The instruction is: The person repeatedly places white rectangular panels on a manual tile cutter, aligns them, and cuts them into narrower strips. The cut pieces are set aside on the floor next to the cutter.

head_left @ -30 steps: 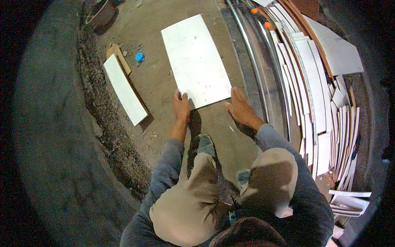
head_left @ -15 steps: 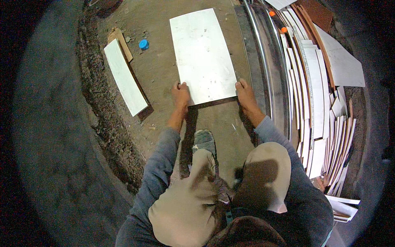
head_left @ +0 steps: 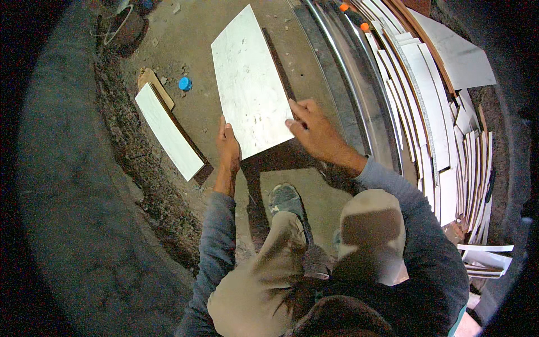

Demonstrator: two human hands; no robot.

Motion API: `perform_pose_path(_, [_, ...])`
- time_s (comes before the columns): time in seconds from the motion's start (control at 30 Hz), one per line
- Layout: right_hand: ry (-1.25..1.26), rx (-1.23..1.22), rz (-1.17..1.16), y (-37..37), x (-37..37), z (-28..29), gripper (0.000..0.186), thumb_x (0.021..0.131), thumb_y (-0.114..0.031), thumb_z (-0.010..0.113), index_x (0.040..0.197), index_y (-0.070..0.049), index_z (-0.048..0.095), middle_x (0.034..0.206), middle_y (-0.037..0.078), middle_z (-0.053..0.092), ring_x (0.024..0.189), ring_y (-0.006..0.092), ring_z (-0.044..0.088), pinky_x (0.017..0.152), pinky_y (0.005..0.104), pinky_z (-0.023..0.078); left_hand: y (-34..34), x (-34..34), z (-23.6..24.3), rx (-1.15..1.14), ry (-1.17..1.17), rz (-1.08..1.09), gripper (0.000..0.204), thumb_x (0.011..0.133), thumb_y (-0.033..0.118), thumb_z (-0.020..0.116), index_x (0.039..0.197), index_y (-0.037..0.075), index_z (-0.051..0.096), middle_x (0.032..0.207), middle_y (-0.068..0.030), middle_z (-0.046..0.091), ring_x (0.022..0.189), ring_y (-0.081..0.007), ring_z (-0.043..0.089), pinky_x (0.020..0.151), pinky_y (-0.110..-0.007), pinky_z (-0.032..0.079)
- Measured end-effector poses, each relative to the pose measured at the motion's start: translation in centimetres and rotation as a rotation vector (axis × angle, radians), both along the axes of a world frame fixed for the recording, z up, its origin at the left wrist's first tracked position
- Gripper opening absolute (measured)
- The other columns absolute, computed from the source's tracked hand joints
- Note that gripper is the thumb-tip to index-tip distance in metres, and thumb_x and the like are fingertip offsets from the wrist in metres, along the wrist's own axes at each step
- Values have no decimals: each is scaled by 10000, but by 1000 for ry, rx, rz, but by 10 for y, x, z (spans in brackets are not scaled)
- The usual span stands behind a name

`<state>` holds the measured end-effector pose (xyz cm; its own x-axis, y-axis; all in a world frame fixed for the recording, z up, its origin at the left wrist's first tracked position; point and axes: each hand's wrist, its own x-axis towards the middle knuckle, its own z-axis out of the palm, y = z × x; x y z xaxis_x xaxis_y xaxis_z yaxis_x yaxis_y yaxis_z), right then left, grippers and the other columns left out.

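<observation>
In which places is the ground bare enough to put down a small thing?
Mostly bare ground shows between the narrow white piece and the large white panel, and again, partly shadowed, between that panel and the long dark strip. Crowded: the right side, where white strips lie packed together.

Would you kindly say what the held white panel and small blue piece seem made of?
White panel: perhaps glazed ceramic tile; its bright face looks mostly smooth, with dark specks. Blue piece: probably plastic, from its even, vivid colour; finish unclear.
</observation>
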<state>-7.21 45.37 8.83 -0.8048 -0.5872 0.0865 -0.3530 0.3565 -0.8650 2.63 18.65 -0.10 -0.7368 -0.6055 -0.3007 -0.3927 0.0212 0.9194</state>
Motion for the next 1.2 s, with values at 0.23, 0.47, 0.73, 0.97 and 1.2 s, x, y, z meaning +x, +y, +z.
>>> perform_pose_path(0.23, [-191, 57, -112, -30, -17, -10, 711, 1033, -344, 615, 1512, 136, 400, 1400, 314, 561, 1287, 419, 567, 1108, 451, 430, 5, -1, 4, -23, -18, 15, 541, 1126, 237, 447, 1592, -27, 372, 1572, -205, 489, 1368, -262, 534, 1119, -343, 421])
perform_pose_path(0.47, [-487, -97, -305, -54, -70, -77, 548, 1057, -242, 531, 1524, 35, 458, 1400, 272, 619, 1255, 348, 623, 1086, 411, 459, 22, -7, 14, -164, -75, 52, 490, 1103, 168, 465, 1544, -46, 441, 1465, -232, 582, 1305, -284, 583, 1086, -361, 451])
perform_pose_path(0.73, [-270, -66, -373, -37, -38, -92, 427, 1064, -160, 514, 1445, 33, 534, 1333, 217, 663, 1216, 304, 643, 1068, 404, 476, 33, 12, 37, -191, -29, 141, 433, 1060, 225, 555, 1397, -45, 575, 1308, -214, 665, 1140, -292, 654, 994, -409, 501])
perform_pose_path(0.97, [-353, -272, -363, -52, 19, -74, 485, 1061, -176, 565, 1496, -11, 424, 1216, 195, 688, 1119, 278, 666, 987, 412, 519, -4, 18, 56, -344, -104, 355, 477, 1063, 381, 550, 1049, -63, 725, 916, -156, 742, 860, -224, 674, 792, -386, 515])
perform_pose_path(1.2, [352, -93, -212, -17, -30, 26, 723, 1020, -382, 660, 1583, -39, 361, 1387, 192, 594, 1321, 335, 548, 1118, 446, 432, -41, 50, 148, -803, 186, 424, 235, 1010, 239, 701, 992, 13, 764, 919, -106, 741, 817, -182, 638, 786, -341, 519])
